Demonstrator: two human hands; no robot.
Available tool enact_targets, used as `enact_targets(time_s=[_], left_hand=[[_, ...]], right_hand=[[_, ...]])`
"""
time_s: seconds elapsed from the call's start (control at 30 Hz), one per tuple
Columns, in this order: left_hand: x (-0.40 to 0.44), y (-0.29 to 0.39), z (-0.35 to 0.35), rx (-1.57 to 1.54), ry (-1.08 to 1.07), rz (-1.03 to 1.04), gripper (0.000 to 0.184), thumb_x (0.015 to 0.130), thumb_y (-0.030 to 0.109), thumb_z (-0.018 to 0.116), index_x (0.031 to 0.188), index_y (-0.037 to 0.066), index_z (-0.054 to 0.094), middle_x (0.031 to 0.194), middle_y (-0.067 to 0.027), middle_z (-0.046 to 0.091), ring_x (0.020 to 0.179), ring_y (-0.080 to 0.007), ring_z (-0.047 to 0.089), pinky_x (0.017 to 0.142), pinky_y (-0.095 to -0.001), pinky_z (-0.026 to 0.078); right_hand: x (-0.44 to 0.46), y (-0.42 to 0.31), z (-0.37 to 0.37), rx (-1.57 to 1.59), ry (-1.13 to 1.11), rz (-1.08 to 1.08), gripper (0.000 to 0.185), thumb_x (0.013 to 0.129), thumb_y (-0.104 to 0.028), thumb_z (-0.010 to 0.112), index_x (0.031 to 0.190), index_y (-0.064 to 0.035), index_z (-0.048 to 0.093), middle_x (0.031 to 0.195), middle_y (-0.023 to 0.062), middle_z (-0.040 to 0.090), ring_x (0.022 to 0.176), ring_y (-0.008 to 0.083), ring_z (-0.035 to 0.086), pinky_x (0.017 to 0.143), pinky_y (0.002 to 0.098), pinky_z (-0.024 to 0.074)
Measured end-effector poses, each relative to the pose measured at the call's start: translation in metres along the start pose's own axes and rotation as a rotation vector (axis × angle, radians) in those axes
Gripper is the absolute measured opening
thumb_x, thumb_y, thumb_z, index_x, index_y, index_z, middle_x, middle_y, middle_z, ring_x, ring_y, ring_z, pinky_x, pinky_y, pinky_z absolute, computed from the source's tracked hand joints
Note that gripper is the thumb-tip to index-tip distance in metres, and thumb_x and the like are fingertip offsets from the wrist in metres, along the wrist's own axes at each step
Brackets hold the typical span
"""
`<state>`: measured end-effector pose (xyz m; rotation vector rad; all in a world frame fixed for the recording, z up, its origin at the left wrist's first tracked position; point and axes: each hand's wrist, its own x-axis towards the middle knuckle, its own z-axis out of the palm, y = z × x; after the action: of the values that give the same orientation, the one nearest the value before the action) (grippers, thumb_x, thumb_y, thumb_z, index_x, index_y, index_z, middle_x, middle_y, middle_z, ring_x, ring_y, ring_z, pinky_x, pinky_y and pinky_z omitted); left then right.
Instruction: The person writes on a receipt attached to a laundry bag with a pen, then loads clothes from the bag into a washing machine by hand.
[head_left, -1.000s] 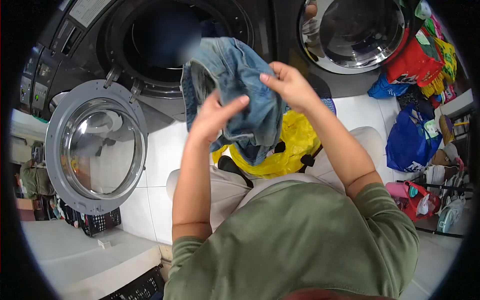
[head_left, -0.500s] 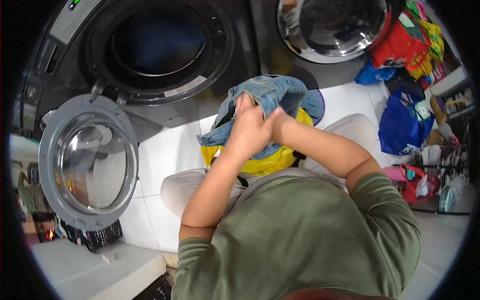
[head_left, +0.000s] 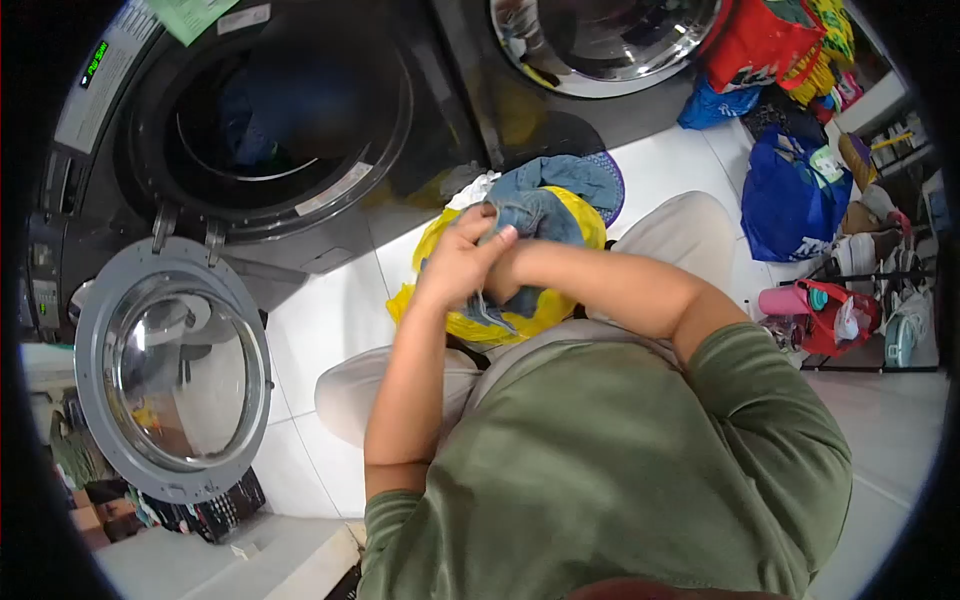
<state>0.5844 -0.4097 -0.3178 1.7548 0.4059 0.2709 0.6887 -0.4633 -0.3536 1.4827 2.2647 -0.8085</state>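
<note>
Blue denim jeans (head_left: 535, 218) are bunched over a yellow plastic bag (head_left: 578, 212) between my knees. My left hand (head_left: 458, 265) is closed on the denim at its near left side, the thumb pointing right across the cloth. Close against it, my right hand (head_left: 507, 273) reaches into the folds; its fingers are hidden by the cloth. Just beyond the bag, more blue denim (head_left: 570, 180) lies over a purple-rimmed basket (head_left: 613, 195), beside a bit of white cloth (head_left: 470, 190).
Ahead on the left, a dark front-load washer (head_left: 330, 225) has its round door (head_left: 92, 375) swung open, with dark clothing inside. A second machine (head_left: 600, 90) has its door shut. On the right are a blue bag (head_left: 790, 200), a red bag (head_left: 755, 45) and a shoe rack (head_left: 900, 280).
The jeans have come down from a raised, opened-out shape into a bunch over the yellow bag. My hands have shifted slightly lower, and my view has turned a little to the right.
</note>
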Motion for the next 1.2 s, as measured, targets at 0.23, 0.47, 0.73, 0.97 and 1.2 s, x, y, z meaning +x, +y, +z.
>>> enact_targets(time_s=[0.23, 0.47, 0.73, 0.97, 1.2], left_hand=[[-0.036, -0.072, -0.067, 0.228, -0.378, -0.204, 0.076, 0.074, 0.031, 0.079, 0.134, -0.004, 0.046, 0.129, -0.0139, 0.056, 0.117, -0.0211, 0.052, 0.103, -0.0320, 0.038], [-0.035, -0.025, -0.104, -0.051, 0.275, -0.063, 0.030, 0.085, 0.023, 0.071, 0.106, 0.001, 0.069, 0.098, -0.0063, 0.071, 0.091, -0.0116, 0.063, 0.085, -0.0289, 0.049], [0.015, 0.064, -0.092, 0.832, 0.292, 0.300, 0.023, 0.081, 0.023, 0.073, 0.093, 0.004, 0.072, 0.084, -0.0163, 0.068, 0.075, -0.0318, 0.065, 0.066, -0.0342, 0.050], [0.038, 0.102, -0.032, 1.037, 0.249, 0.453, 0.028, 0.078, 0.032, 0.072, 0.089, 0.006, 0.070, 0.076, -0.0133, 0.066, 0.072, -0.0321, 0.064, 0.063, -0.0400, 0.051], [0.028, 0.078, -0.025, 1.248, 0.354, 0.639, 0.036, 0.077, 0.044, 0.070, 0.065, 0.012, 0.057, 0.058, -0.0048, 0.055, 0.053, -0.0249, 0.060, 0.043, -0.0354, 0.045]], right_hand=[[-0.112, 0.100, -0.047, 1.258, 0.754, 0.129, 0.030, 0.089, -0.028, 0.056, 0.107, -0.0065, 0.067, 0.100, 0.0111, 0.069, 0.085, 0.0213, 0.067, 0.071, 0.0352, 0.0542], [-0.175, 0.209, -0.039, 0.962, 0.714, 0.131, 0.046, 0.083, -0.020, 0.069, 0.124, -0.0032, 0.059, 0.118, 0.0108, 0.064, 0.099, 0.0174, 0.061, 0.089, 0.0332, 0.0500], [-0.136, 0.071, -0.048, -0.042, 0.638, 0.486, 0.025, 0.078, -0.020, 0.070, 0.096, -0.0038, 0.067, 0.092, 0.0152, 0.066, 0.090, 0.0333, 0.064, 0.077, 0.0415, 0.0517], [-0.041, -0.025, -0.054, -0.063, 0.801, 0.193, 0.025, 0.074, -0.021, 0.071, 0.088, -0.0007, 0.068, 0.097, 0.0188, 0.065, 0.098, 0.0268, 0.063, 0.081, 0.0364, 0.0522], [-0.044, -0.008, -0.032, -0.028, 0.576, 0.341, 0.032, 0.078, -0.021, 0.067, 0.108, -0.0081, 0.067, 0.106, 0.0157, 0.068, 0.098, 0.0237, 0.067, 0.086, 0.0375, 0.0516]])
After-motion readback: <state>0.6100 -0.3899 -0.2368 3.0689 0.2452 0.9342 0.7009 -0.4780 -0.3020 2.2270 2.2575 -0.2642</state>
